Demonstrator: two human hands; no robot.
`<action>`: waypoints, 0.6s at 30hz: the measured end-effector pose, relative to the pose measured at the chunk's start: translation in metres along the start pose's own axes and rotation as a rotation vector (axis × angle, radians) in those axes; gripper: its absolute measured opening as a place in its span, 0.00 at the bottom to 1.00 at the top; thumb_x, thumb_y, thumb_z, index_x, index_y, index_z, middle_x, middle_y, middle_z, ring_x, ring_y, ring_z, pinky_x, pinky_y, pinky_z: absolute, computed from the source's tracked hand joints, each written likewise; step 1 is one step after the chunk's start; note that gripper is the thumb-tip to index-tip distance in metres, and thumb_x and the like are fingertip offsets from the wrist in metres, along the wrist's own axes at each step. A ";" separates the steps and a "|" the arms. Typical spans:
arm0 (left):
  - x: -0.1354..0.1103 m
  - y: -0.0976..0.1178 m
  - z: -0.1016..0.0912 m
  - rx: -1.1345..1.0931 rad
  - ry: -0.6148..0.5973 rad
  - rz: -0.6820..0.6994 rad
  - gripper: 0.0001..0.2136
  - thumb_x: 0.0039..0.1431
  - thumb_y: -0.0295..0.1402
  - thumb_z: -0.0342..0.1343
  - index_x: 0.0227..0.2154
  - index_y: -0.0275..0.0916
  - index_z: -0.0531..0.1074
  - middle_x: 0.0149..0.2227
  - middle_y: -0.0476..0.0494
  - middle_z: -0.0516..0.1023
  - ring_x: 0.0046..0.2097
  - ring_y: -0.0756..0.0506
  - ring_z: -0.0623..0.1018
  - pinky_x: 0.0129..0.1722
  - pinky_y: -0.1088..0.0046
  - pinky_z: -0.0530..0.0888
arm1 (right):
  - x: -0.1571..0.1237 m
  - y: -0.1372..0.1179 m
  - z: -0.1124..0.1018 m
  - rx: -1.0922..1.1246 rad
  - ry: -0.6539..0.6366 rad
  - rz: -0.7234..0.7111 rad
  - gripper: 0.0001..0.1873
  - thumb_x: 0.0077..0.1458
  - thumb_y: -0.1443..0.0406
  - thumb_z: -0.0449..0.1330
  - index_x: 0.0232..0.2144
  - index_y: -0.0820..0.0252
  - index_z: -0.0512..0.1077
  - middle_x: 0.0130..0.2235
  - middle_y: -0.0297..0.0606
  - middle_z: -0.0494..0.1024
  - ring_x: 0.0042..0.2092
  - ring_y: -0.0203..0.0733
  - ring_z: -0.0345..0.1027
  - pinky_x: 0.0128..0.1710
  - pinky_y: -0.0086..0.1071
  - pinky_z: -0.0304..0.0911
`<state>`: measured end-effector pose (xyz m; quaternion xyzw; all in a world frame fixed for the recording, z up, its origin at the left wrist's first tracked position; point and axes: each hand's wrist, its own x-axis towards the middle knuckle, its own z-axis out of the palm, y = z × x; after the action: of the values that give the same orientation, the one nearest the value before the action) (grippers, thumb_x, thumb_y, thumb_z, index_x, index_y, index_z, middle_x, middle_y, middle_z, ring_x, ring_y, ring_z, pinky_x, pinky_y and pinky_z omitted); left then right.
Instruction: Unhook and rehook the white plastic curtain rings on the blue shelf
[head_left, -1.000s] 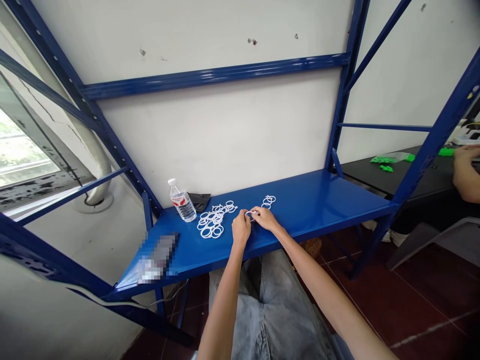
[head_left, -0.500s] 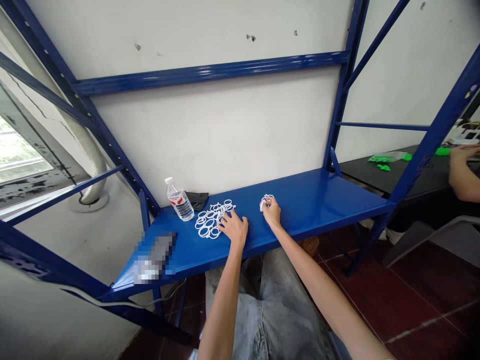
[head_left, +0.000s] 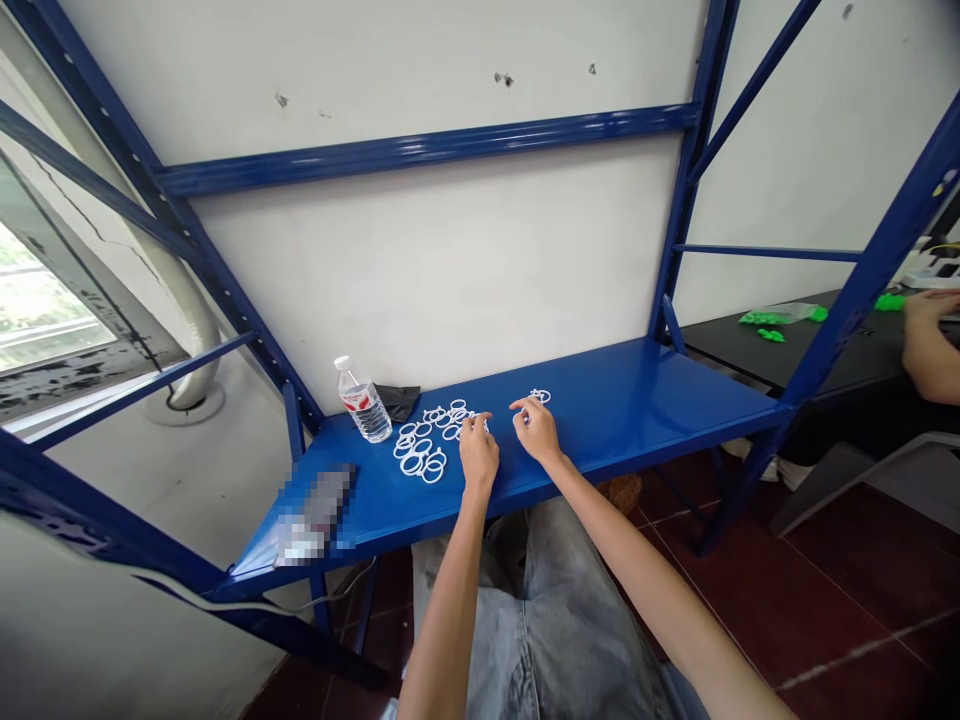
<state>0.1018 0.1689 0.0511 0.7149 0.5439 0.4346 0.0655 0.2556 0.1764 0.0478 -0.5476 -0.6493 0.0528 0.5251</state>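
Observation:
A loose pile of white plastic rings (head_left: 422, 443) lies on the blue metal shelf (head_left: 637, 400). My left hand (head_left: 478, 455) rests at the pile's right edge, its fingertips pinched on one white ring. My right hand (head_left: 537, 432) hovers just to its right, fingers loosely apart and pointing left, with nothing visible in them. A smaller cluster of white rings (head_left: 539, 396) sits just beyond my right hand's fingers. My forearms reach up from my lap, which is in grey jeans.
A water bottle (head_left: 363, 402) and a black cloth (head_left: 397, 400) stand at the shelf's back left. A blurred flat object (head_left: 311, 515) lies near the front left corner. Blue rack uprights frame both sides. Another person's hand (head_left: 926, 330) works at a black table (head_left: 832, 375) with green pieces (head_left: 772, 320).
My left hand has drawn back from lying flat on the big pile and now pinches a ring at its edge. My right hand has pulled slightly back from the small cluster.

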 end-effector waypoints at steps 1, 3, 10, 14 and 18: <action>0.000 -0.001 0.000 -0.062 0.010 0.023 0.22 0.66 0.21 0.43 0.55 0.41 0.74 0.54 0.34 0.73 0.50 0.40 0.78 0.48 0.65 0.75 | -0.001 -0.003 0.000 -0.011 -0.066 -0.021 0.19 0.62 0.70 0.51 0.48 0.57 0.78 0.50 0.43 0.80 0.44 0.44 0.75 0.52 0.36 0.68; 0.002 -0.003 -0.001 -0.204 0.013 0.052 0.20 0.69 0.24 0.42 0.56 0.42 0.73 0.53 0.36 0.73 0.49 0.43 0.78 0.47 0.67 0.77 | -0.003 -0.006 0.000 -0.032 -0.180 -0.056 0.20 0.63 0.70 0.52 0.52 0.56 0.78 0.51 0.41 0.81 0.43 0.43 0.76 0.50 0.34 0.68; 0.005 -0.006 -0.004 -0.542 -0.092 0.009 0.15 0.63 0.27 0.49 0.50 0.40 0.74 0.38 0.47 0.73 0.35 0.49 0.74 0.37 0.73 0.75 | -0.003 -0.009 0.000 -0.158 -0.409 -0.053 0.16 0.66 0.64 0.58 0.53 0.55 0.79 0.44 0.41 0.85 0.43 0.45 0.78 0.45 0.31 0.65; 0.005 -0.007 -0.001 -0.543 -0.177 -0.002 0.15 0.58 0.26 0.52 0.47 0.40 0.73 0.30 0.52 0.70 0.30 0.50 0.71 0.33 0.75 0.71 | -0.002 -0.006 0.000 -0.152 -0.388 -0.075 0.10 0.68 0.62 0.58 0.44 0.56 0.79 0.40 0.41 0.85 0.42 0.45 0.78 0.42 0.30 0.63; 0.005 -0.011 0.004 -0.469 -0.136 -0.032 0.12 0.61 0.29 0.52 0.47 0.40 0.73 0.27 0.54 0.70 0.29 0.49 0.72 0.34 0.74 0.70 | -0.003 -0.007 0.001 -0.176 -0.355 -0.040 0.10 0.70 0.60 0.57 0.43 0.54 0.79 0.39 0.38 0.85 0.41 0.44 0.79 0.41 0.30 0.61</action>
<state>0.0973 0.1793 0.0454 0.6990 0.4339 0.4985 0.2731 0.2497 0.1724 0.0498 -0.5604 -0.7447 0.0813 0.3534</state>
